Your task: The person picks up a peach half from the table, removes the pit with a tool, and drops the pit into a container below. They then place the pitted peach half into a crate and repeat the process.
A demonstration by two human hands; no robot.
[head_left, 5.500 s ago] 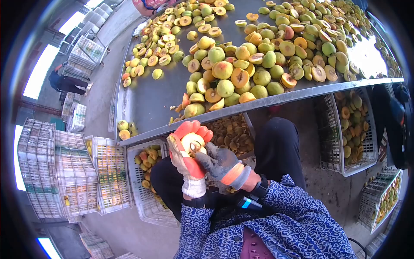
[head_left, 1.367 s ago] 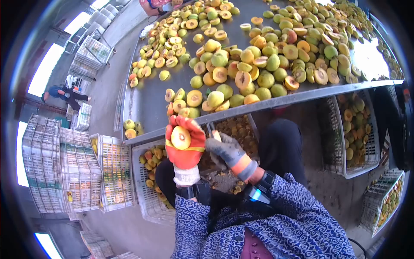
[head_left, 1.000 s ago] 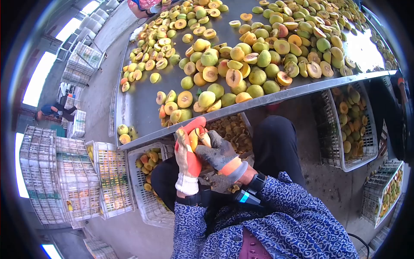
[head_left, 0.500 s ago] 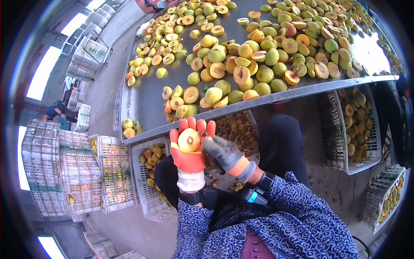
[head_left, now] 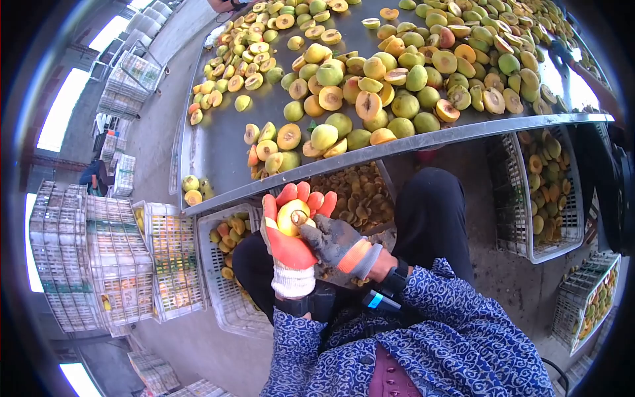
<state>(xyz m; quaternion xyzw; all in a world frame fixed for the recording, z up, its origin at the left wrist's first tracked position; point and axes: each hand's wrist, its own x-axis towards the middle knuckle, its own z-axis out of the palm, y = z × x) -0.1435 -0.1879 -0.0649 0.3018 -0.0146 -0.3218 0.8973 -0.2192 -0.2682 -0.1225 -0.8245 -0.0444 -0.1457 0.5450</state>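
My left hand (head_left: 292, 228), in an orange rubber-coated glove with a white cuff, is closed around a halved peach (head_left: 288, 218) with its cut face up. My right hand (head_left: 336, 243), in a dark grey glove with an orange band, presses against the fruit from the right. Its fingers are closed on a small loop-ended pitting tool (head_left: 299, 216), whose curved end sits over the pit. The handle is hidden by the glove. Just beyond my hands, halved and whole peaches (head_left: 367, 106) lie on a metal table (head_left: 228, 145).
Under the table edge stands a container of dark pits or scraps (head_left: 357, 198). Crates of peaches stand left (head_left: 221, 284) and right (head_left: 529, 198) of my knees. Stacked crates (head_left: 119, 258) rise at far left. Another person's arm (head_left: 595, 83) reaches over the table at right.
My right hand has shifted left and down onto the peach, bringing the tool's end over the pit. The left hand has tilted the fruit slightly. An arm has appeared at the table's right.
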